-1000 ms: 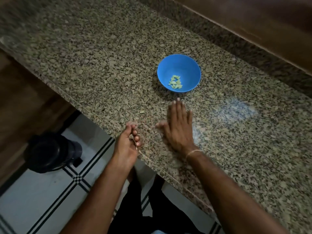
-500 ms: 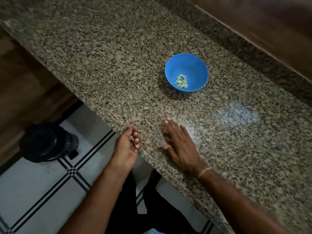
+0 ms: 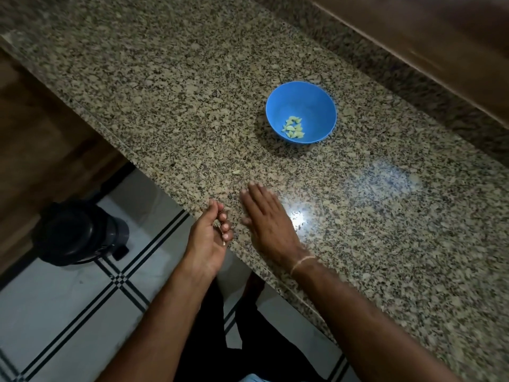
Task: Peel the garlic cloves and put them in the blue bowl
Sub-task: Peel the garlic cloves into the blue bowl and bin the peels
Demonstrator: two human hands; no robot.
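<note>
Now, right hand [image 3: 268, 224]: flat, empty, by counter [image 3: 165, 92] front edge, likely sweeping.
Left hand [image 3: 209, 238]: cupped to catch; contents unclear.

Bowl [image 3: 316, 111] on worktop [image 3: 165, 92], toward the back; garlic cloves [image 3: 293, 128] in it. Right hand [image 3: 265, 216] flat on worktop near the front edge, before the bowl. Left hand [image 3: 210, 238] just left of it, at the edge. Bin [image 3: 80, 232] on floor, far left.

garlic cloves [image 3: 293, 128] in blue bowl [image 3: 316, 106]; right hand [image 3: 268, 219] flat on counter [image 3: 165, 92]
</note>
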